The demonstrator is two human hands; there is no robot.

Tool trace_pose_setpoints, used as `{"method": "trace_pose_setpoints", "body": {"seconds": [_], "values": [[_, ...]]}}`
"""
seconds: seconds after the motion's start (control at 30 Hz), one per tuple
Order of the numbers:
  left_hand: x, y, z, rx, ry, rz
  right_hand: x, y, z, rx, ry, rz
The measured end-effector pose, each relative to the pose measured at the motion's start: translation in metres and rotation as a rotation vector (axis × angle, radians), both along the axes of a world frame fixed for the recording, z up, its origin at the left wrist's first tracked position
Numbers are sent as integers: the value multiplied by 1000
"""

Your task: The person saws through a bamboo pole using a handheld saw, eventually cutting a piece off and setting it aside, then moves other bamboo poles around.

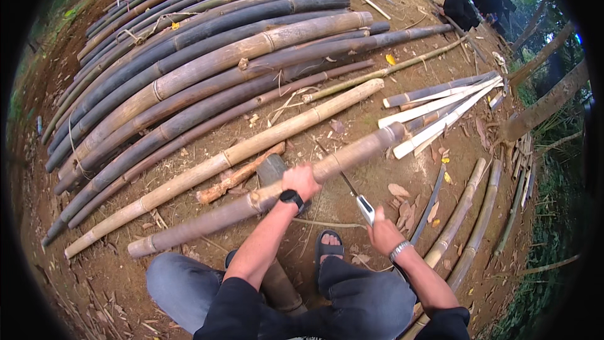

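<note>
My left hand (302, 182), with a dark watch at its wrist, is closed round a brown bamboo pole (365, 152). This pole slants from lower left to upper right in front of my knees and looks slightly blurred. A handsaw (365, 209) with a white handle is gripped in my right hand (384, 233), which has a metal band at the wrist. Its thin dark blade crosses the pole to the right of my left hand, the tip showing beyond the far side. How deep the blade sits cannot be made out. A thick dark bamboo piece (282, 286) passes beneath the pole between my legs.
Many long bamboo poles (207, 56) lie stacked at the far left. A pale pole (226, 160) and a short wood piece (242, 175) lie just beyond my work. Split strips (450, 113) and more poles (481, 220) are at right, near trees (547, 110). A person (462, 6) sits far right.
</note>
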State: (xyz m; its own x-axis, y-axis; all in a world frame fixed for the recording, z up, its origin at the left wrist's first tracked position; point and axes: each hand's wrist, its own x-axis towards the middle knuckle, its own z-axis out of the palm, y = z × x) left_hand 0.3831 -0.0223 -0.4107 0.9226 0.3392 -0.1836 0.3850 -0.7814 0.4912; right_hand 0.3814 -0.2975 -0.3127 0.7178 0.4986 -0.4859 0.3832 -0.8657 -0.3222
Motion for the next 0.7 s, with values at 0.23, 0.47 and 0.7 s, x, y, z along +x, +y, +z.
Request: {"method": "trace_pose_setpoints", "body": {"seconds": [0.23, 0.47, 0.7], "values": [[7, -35, 11, -14, -67, -37, 44, 6, -20, 43, -144, 16], [0, -35, 7, 32, -76, 25, 16, -4, -6, 69, -125, 41], [-5, -3, -6, 73, -109, 77, -3, -18, -1, 101, -132, 94]]}}
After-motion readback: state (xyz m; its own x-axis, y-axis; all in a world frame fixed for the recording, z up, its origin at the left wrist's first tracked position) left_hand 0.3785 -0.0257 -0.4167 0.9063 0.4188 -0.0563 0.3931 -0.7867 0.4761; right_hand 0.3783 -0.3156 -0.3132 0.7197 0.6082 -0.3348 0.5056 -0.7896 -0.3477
